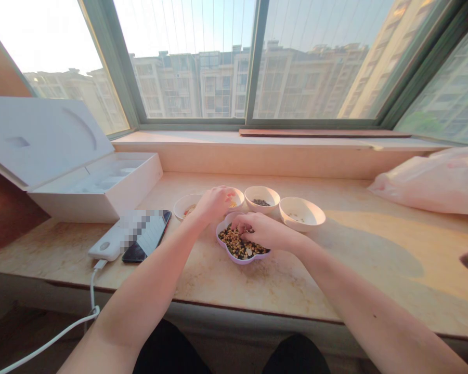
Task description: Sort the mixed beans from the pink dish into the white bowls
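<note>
A purple flower-shaped bowl (244,261) holds mixed dark and yellow-brown beans or grains. My right hand (257,228) reaches into it from the right, its bent fingertips at the grains. Over the second white bowl (239,200), which has some yellow bits inside, is my left hand (215,201), with fingers curled together; what they hold is too small to make out. The leftmost white bowl (181,203) has reddish bits and is partly behind my left hand. Dark grains lie in the third white bowl (262,195). A few pale pieces rest in the rightmost white bowl (312,215).
An open white box (134,189) stands at the left. Near it lie a white power bank (107,246) with a cable and a black phone (152,236). A plastic bag (432,179) sits at the right, below the window. The counter's front edge runs under my forearms.
</note>
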Demonstrator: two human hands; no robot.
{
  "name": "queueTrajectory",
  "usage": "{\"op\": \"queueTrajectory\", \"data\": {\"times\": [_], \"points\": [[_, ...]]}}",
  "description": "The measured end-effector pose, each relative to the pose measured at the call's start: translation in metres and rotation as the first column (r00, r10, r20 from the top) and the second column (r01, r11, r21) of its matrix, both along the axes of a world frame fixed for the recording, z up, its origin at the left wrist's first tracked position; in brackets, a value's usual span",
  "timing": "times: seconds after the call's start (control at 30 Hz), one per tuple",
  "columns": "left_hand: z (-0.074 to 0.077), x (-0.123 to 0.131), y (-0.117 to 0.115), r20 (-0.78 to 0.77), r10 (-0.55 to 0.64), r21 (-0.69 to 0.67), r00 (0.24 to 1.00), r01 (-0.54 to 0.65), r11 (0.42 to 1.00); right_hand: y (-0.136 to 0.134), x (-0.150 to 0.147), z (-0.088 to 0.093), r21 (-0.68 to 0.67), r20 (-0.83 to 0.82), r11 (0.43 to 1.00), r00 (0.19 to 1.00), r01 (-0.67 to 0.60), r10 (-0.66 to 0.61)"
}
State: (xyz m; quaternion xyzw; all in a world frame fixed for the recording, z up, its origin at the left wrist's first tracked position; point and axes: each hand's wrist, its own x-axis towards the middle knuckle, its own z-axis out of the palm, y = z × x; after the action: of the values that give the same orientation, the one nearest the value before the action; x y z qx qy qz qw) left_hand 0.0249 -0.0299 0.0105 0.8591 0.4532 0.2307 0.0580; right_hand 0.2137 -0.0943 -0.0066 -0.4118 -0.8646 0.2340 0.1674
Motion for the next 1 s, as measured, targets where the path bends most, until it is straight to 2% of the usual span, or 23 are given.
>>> {"op": "queueTrajectory", "data": {"times": [0.47,0.77,1.0], "points": [[0.001,0.0,0.002,0.007,-0.044,-0.025,0.999,0.044,0.999,-0.007,-0.001,0.018,-0.073,-0.001,0.997,1.0,0.015,-0.015],[0.001,0.0,0.001,0.014,-0.071,-0.008,0.997,0.071,0.997,-0.002,0.0,0.006,-0.026,-0.059,1.0,0.998,-0.007,0.006],[0.002,-0.001,0.0,0.016,-0.09,-0.005,0.996,0.09,0.996,-0.004,-0.002,0.007,0.017,-0.023,1.0,1.0,0.005,-0.005]]}}
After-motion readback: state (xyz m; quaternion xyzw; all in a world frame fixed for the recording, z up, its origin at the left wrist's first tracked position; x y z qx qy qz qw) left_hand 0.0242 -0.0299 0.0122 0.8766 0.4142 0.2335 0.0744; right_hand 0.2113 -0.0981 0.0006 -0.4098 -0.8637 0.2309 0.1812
